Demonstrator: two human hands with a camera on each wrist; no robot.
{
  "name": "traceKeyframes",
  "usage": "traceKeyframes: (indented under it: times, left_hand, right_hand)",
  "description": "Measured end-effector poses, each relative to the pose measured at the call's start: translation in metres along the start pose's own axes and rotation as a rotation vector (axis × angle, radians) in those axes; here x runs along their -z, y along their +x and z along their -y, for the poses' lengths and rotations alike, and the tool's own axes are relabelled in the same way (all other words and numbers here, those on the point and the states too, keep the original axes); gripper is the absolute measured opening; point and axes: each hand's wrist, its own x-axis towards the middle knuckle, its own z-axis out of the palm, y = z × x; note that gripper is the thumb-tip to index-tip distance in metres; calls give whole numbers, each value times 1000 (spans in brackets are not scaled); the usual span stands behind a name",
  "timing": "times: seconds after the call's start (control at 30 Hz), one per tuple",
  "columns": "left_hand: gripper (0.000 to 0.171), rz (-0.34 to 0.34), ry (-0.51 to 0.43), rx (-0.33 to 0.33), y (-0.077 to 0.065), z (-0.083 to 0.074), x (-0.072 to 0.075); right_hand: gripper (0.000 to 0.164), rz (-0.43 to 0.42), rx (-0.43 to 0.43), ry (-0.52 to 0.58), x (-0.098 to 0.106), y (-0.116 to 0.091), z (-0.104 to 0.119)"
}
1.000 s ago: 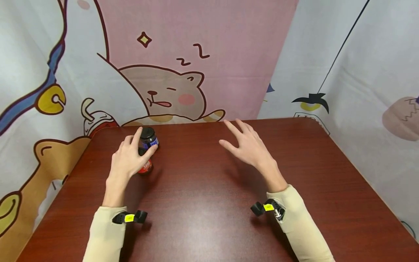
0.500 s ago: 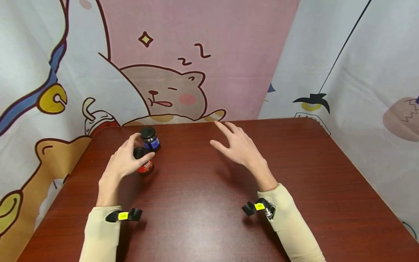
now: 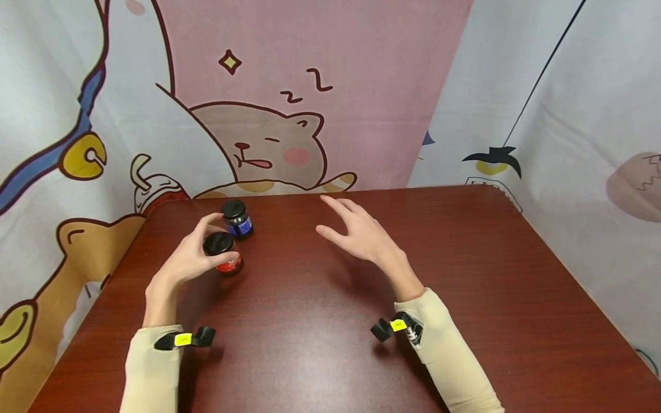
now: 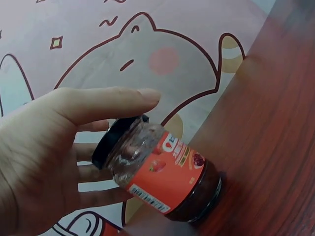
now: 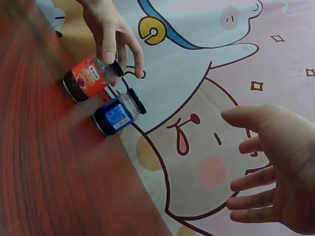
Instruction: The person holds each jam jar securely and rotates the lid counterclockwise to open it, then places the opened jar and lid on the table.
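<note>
A glass jar with a red label and black lid stands upright on the table at the left. My left hand curves around its upper part, thumb on the near side and fingers on the far side. In the left wrist view the thumb looks straight and apart from the lid; whether the fingers touch the glass is hidden. Just behind is a second jar, with a blue label and black lid. Over the middle of the table my right hand hovers, fingers spread and holding nothing.
Both jars stand on a dark reddish-brown wooden table, near its far left corner. A cloth with cartoon animals hangs behind the table's back edge and along the sides.
My left hand has moved left and lower, bringing its thumb and fingers around the red-labelled jar. My right hand has drifted left. Both jars have stayed in place.
</note>
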Motion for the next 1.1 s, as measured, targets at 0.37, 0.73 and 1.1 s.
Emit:
traceKeyframes:
  times: [0.37,0.73,1.1]
  left_hand:
    - [97,40,-115,46,-4,16,2]
    - [77,83,-216,68,-4,33,-2]
    - [68,110,-182,87,-3,44,-10]
  right_hand:
    - [70,29,48,70,-11,6,16]
    - [69,44,83,86,-24,15,28]
    - [67,64,105,153,-40,25,42]
